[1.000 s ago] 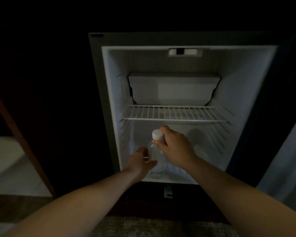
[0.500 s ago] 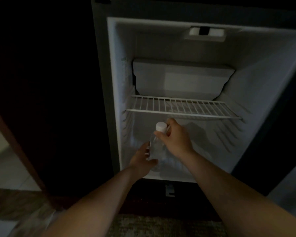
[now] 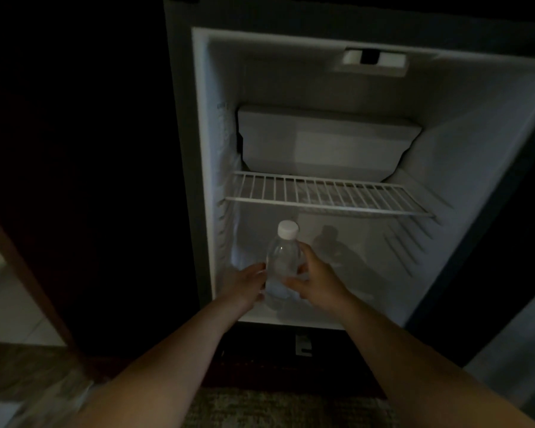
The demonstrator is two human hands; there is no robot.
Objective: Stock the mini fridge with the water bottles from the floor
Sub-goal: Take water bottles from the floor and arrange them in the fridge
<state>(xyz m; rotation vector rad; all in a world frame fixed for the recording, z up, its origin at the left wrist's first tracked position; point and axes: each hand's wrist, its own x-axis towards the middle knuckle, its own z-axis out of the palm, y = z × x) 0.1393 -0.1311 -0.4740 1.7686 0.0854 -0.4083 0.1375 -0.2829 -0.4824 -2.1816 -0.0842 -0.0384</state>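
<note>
A clear water bottle (image 3: 281, 264) with a white cap stands upright on the floor of the open mini fridge (image 3: 383, 291), at the front left under the wire shelf. My left hand (image 3: 247, 284) holds its lower body from the left, fingers curled against it. From the right, my right hand (image 3: 315, 281) grips the body, index finger up along the side and thumb across the front. The bottle's base is hidden behind my hands.
A white wire shelf (image 3: 328, 196) spans the fridge's middle, with a white freezer box (image 3: 325, 143) above it. Dark cabinet panels flank the fridge on the left. The fridge door edge (image 3: 488, 230) stands at the right. Crinkled clear plastic (image 3: 59, 396) lies on the carpet at lower left.
My right hand slid down from the bottle's cap to its body. The bottle went a little deeper into the fridge, and my view moved closer.
</note>
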